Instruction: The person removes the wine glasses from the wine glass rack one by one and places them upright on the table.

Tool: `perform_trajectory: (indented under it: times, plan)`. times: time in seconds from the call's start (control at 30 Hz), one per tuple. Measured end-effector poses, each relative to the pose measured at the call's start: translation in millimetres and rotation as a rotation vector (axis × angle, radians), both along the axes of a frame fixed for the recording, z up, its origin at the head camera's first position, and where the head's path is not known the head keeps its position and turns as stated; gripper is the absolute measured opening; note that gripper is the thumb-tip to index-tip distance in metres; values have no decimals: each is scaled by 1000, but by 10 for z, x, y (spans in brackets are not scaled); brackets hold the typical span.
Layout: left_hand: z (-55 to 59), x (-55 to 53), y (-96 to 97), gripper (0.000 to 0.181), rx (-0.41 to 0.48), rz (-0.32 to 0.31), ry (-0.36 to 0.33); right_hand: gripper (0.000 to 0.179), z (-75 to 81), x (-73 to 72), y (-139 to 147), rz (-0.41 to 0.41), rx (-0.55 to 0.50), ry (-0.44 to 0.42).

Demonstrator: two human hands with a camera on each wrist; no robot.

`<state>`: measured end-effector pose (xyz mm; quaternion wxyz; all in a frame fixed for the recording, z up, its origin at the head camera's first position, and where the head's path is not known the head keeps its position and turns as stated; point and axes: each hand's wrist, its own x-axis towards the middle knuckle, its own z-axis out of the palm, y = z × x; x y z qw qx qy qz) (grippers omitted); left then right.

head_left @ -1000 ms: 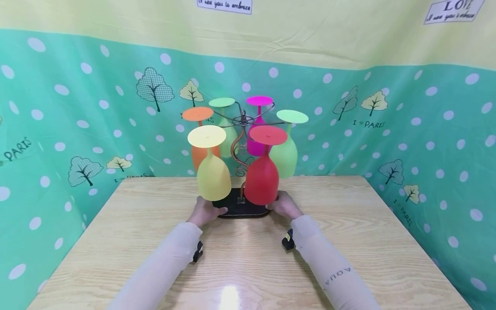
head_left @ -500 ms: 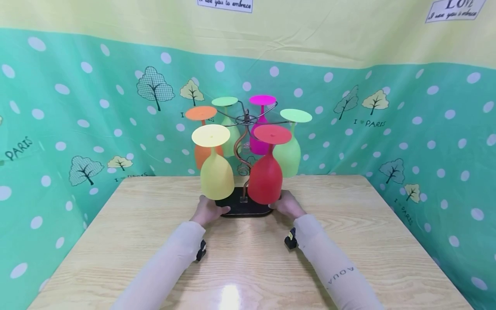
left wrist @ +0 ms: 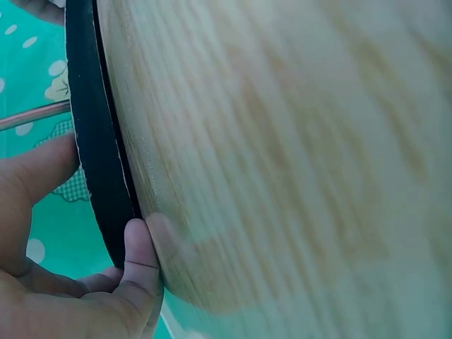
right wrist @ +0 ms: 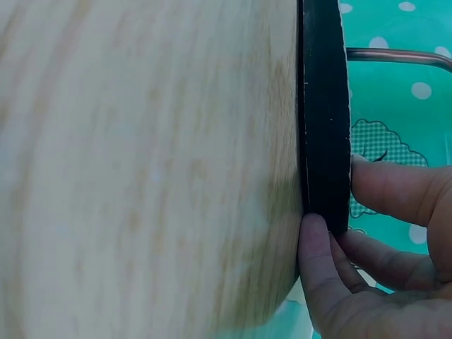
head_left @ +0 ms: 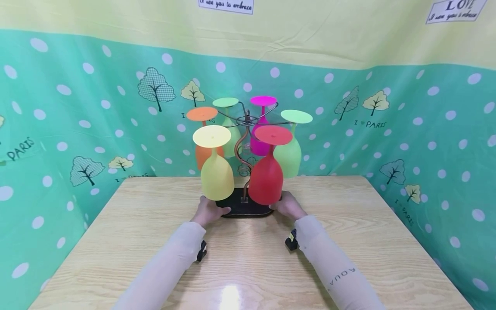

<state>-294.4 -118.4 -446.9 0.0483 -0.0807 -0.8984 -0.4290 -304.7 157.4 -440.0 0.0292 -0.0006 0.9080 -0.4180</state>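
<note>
A wine glass rack stands upright on the table, with a black rounded base [head_left: 248, 209] and a curved copper-coloured stem [head_left: 239, 148]. Several coloured goblets hang upside down from its wire arms, a yellow goblet [head_left: 217, 178] and a red goblet [head_left: 265, 181] nearest me. My left hand [head_left: 209, 211] grips the base's left end, thumb on the top face. At the right end my right hand [head_left: 289, 206] holds the base the same way. Both wrist views show the thumb on one face of the base [left wrist: 95, 141] and fingertips [right wrist: 314, 244] along its lower edge.
The wooden table [head_left: 248, 262] carries the rack toward its back edge. Behind and on both sides hangs a green and yellow curtain [head_left: 116, 103] with dots and trees, close behind the rear goblets.
The rack, with both hands on its base, has shifted slightly right over the first half second. Since then it has stayed almost still, and both grips look the same.
</note>
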Motion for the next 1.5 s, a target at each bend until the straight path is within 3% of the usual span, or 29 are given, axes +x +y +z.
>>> perform_trajectory:
  times: [0.23,0.5,0.83,1.07,1.3,1.5]
  plan:
    - [-4,-2,3,82,7,-12,29,33,9,42,30,37,-42,14]
    - [8,15,3,83,38,-21,44,27,121,109,179,88,-33,15]
    - [-2,-1,8,80,19,-24,45,41,454,237,391,60,56,72]
    - [1,4,9,83,38,-18,32,31,740,315,545,40,112,266]
    - [-1,-2,14,83,39,-20,29,28,1129,428,639,-27,61,451]
    - [-16,-3,8,80,36,-15,60,19,1440,539,625,-65,37,750]
